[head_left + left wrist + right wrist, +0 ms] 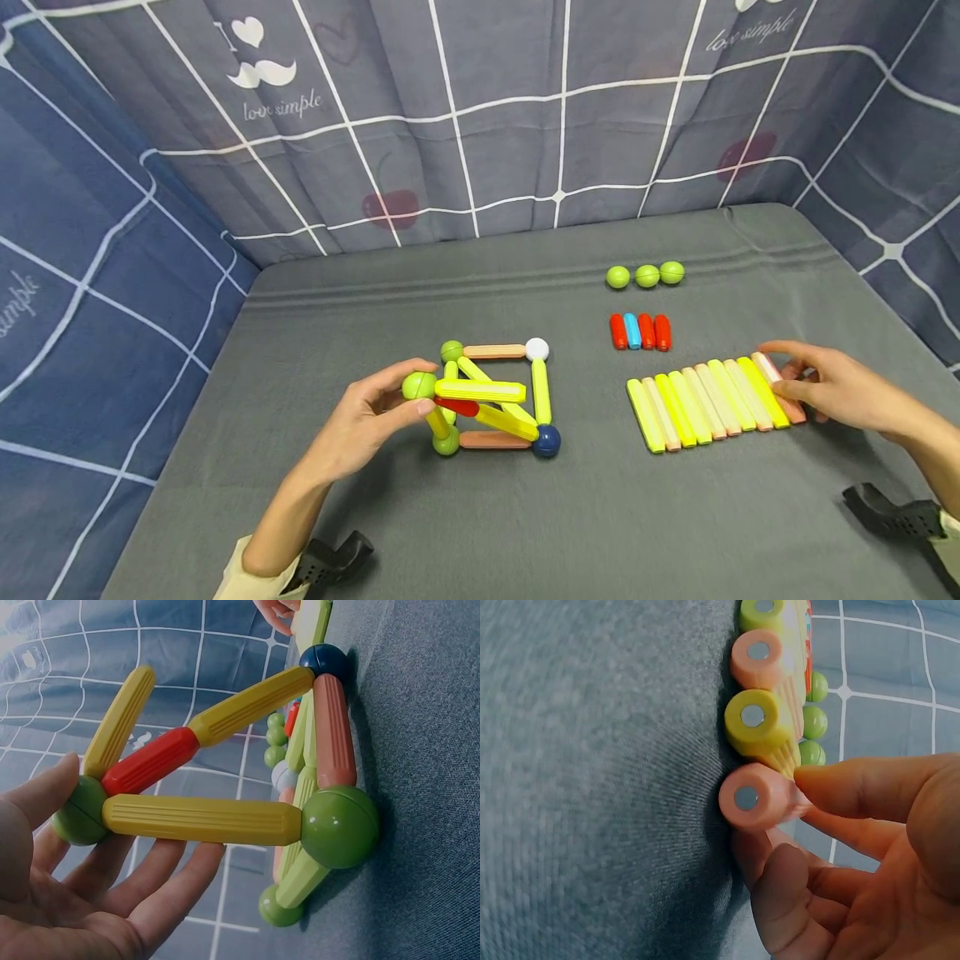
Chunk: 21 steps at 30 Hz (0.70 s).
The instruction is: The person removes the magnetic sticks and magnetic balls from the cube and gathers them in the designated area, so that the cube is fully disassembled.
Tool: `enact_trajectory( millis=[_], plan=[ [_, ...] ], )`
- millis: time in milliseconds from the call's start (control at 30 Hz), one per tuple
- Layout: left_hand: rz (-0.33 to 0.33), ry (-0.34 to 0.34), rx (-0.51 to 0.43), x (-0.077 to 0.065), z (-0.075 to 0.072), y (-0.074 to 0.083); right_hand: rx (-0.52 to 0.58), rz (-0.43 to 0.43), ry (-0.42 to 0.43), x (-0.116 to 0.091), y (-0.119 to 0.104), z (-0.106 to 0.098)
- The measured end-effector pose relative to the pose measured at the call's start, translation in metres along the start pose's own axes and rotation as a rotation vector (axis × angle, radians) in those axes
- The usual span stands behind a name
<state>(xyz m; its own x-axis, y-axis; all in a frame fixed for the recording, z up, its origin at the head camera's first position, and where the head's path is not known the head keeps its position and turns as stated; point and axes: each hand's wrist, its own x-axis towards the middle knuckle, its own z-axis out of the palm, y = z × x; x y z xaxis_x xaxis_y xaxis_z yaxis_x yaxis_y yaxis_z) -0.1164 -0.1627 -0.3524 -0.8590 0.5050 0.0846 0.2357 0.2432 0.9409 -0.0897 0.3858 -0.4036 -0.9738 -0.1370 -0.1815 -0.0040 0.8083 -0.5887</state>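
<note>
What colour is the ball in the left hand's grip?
Green; the ball shows best in the left wrist view.

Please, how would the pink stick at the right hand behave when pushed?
The pink stick is probably stiff: it looks straight. Its round end suggests it might roll, but the yellow stick beside it could block one side.

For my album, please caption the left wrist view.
Left grip holding a green ball joined to yellow rods and a red rod.

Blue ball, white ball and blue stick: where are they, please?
Blue ball [327, 662]: left wrist view, its visible middle.
White ball [537, 349]: head view, its visible middle.
Blue stick [632, 331]: head view, middle of its length.
</note>
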Motion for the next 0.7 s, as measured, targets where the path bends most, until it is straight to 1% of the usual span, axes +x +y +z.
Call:
enact_trajectory(
  millis=[267, 467, 567, 700],
  plan=[
    [0.01, 0.006, -0.014, 0.0, -0.001, -0.001, -0.015, 0.019, -0.001, 0.004, -0.001, -0.003],
    [0.012, 0.005, -0.019, 0.0, -0.001, -0.002, -0.024, 0.06, 0.008, 0.004, -0.004, -0.007],
    [0.016, 0.002, -0.016, 0.001, 0.0, -0.002, -0.026, 0.071, 0.054, 0.001, -0.007, -0.01],
    [0.014, -0.001, -0.011, 0.002, 0.0, -0.002, -0.033, 0.049, 0.159, -0.003, -0.018, -0.011]
  ],
)
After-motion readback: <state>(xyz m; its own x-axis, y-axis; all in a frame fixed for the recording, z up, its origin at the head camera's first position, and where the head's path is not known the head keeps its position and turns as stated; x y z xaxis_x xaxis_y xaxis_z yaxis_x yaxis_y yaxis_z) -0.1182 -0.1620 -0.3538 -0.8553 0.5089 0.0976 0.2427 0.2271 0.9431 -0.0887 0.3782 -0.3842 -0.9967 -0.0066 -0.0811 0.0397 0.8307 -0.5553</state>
